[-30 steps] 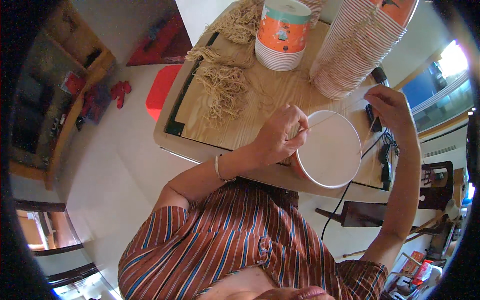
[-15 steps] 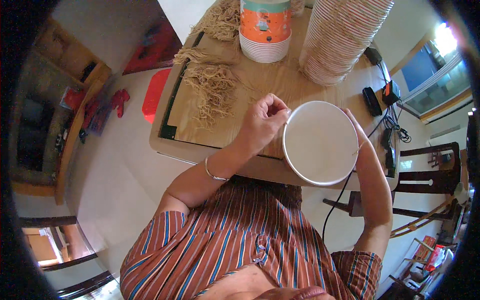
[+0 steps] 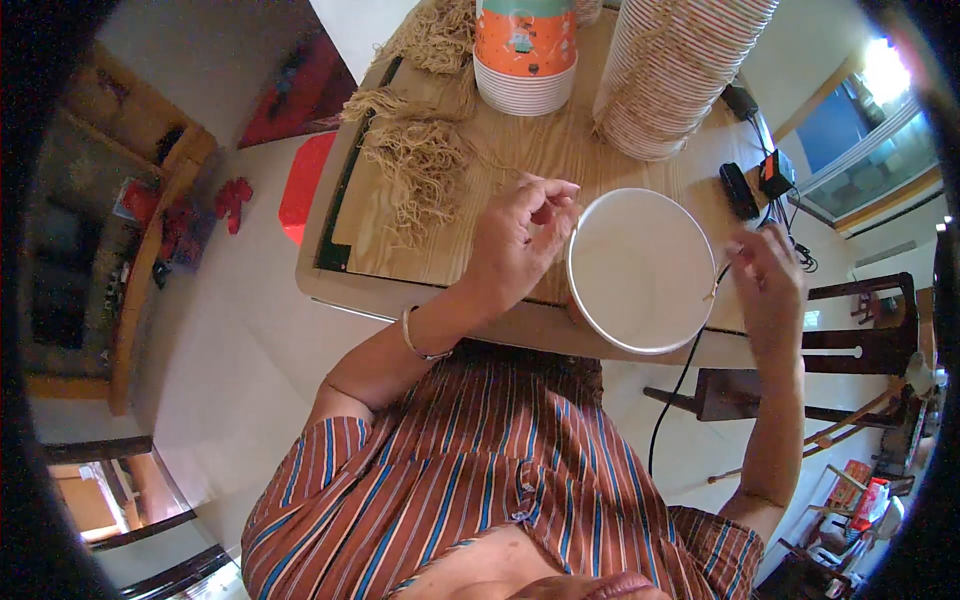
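Note:
A white-lined round paper tub, its mouth facing up, is at the table's front edge. My left hand has curled fingers and a thumb pressed against its left rim; whether a thread is also pinched there cannot be made out. A short tan string hangs at the tub's right rim. Just right of that rim, my right hand is off the tub with fingers bent together, and what they hold is too blurred to see. Bundles of tan cord lie on the tabletop, left of the tub.
Farther back stand a stack of orange and green paper tubs and a tall leaning stack of tubs draped with cords. Black adapters and cables lie at the right table edge. A dark wooden chair stands right, a red stool left.
My right hand has come away from the tub's right side and moved outward to the right. My left hand has stayed at the left rim, its fingers shifting slightly upward.

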Tool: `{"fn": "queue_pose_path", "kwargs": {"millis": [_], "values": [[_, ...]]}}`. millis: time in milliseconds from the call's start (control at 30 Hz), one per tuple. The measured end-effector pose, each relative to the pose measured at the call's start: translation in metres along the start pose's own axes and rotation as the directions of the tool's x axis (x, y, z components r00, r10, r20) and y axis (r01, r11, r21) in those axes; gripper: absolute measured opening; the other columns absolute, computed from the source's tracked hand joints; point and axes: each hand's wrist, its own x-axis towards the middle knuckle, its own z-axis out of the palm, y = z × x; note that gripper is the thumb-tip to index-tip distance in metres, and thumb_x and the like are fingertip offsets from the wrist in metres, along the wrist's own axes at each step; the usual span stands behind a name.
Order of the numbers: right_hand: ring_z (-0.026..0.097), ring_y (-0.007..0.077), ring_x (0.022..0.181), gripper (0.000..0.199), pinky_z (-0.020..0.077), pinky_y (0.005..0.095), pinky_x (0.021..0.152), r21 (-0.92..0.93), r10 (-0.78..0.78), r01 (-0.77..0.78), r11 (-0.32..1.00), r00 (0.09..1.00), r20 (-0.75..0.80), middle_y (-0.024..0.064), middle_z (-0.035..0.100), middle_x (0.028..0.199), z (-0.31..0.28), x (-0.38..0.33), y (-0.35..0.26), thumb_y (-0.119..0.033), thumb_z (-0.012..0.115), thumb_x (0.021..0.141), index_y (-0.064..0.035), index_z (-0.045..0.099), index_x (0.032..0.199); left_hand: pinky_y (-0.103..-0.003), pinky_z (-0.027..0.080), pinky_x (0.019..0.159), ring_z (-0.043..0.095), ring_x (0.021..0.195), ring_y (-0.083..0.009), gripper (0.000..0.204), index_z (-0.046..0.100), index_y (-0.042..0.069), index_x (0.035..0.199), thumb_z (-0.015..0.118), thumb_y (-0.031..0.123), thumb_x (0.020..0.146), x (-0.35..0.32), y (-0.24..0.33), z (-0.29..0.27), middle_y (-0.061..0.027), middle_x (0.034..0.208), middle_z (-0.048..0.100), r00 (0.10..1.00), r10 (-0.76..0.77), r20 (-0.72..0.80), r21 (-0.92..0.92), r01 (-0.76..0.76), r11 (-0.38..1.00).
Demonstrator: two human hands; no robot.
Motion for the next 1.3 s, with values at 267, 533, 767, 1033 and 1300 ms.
{"fn": "queue_pose_path", "kwargs": {"millis": [267, 533, 767, 1033, 1300], "values": [[0.064, 0.0368, 0.077, 0.023, 0.0498, 0.0470, 0.064, -0.295, 0.244, -0.178, 0.939, 0.949, 0.202, 0.0143, 0.062, 0.086, 0.010, -0.024, -0.010, -0.022, 0.063, 0.088, -0.0049, 0.049, 0.092, -0.030, 0.051, 0.064, 0.060, 0.068, -0.0127, 0.018, 0.061, 0.003, 0.095, 0.069, 0.016, 0.086, -0.003, 0.016, 0.007, -0.0057, 0.078, 0.064, 0.974, -0.200, 0.107, 0.099, 0.190, 0.977], [0.052, 0.0147, 0.047, 0.025, 0.0398, 0.0305, 0.043, 0.195, 0.448, -0.485, 0.852, 0.870, 0.205, 0.0064, 0.053, 0.057, 0.022, -0.028, 0.013, -0.020, 0.060, 0.093, -0.0032, 0.052, 0.076, -0.035, 0.049, 0.057, 0.060, 0.060, -0.0184, 0.018, 0.057, 0.003, 0.084, 0.066, 0.018, 0.087, -0.008, 0.007, 0.012, -0.0106, 0.071, 0.061, 0.994, -0.098, 0.058, 0.178, 0.086, 0.980], [0.041, 0.0027, 0.043, 0.024, 0.0320, 0.0191, 0.037, 0.898, 0.623, -0.431, 0.084, 0.726, 0.290, -0.0047, 0.048, 0.059, 0.064, -0.051, 0.008, -0.029, 0.052, 0.099, -0.0110, 0.054, 0.084, -0.045, 0.047, 0.056, 0.061, 0.065, -0.0390, 0.016, 0.053, 0.003, 0.081, 0.060, 0.014, 0.090, -0.003, 0.007, 0.014, -0.0184, 0.074, 0.061, 0.998, 0.061, -0.003, 0.285, -0.058, 0.957], [0.043, 0.0067, 0.043, 0.021, 0.0341, 0.0223, 0.037, 0.692, 0.482, -0.565, 0.449, 0.805, 0.345, -0.0003, 0.051, 0.060, 0.020, -0.037, 0.007, -0.020, 0.060, 0.094, -0.0042, 0.055, 0.080, -0.046, 0.047, 0.059, 0.061, 0.071, -0.0404, 0.017, 0.053, 0.002, 0.084, 0.057, 0.016, 0.092, -0.004, 0.010, -0.002, -0.0206, 0.076, 0.060, 0.995, -0.017, 0.103, 0.321, -0.017, 0.947], [0.048, 0.0089, 0.039, 0.017, 0.0378, 0.0229, 0.034, 0.539, 0.398, -0.717, 0.442, 0.695, 0.598, 0.0050, 0.059, 0.059, 0.001, -0.016, 0.011, -0.015, 0.064, 0.090, -0.0019, 0.059, 0.082, -0.032, 0.051, 0.064, 0.063, 0.068, -0.0162, 0.017, 0.062, 0.001, 0.093, 0.066, 0.017, 0.088, 0.006, 0.027, -0.019, -0.0094, 0.076, 0.065, 0.966, -0.158, 0.204, 0.220, 0.112, 0.969]]}}
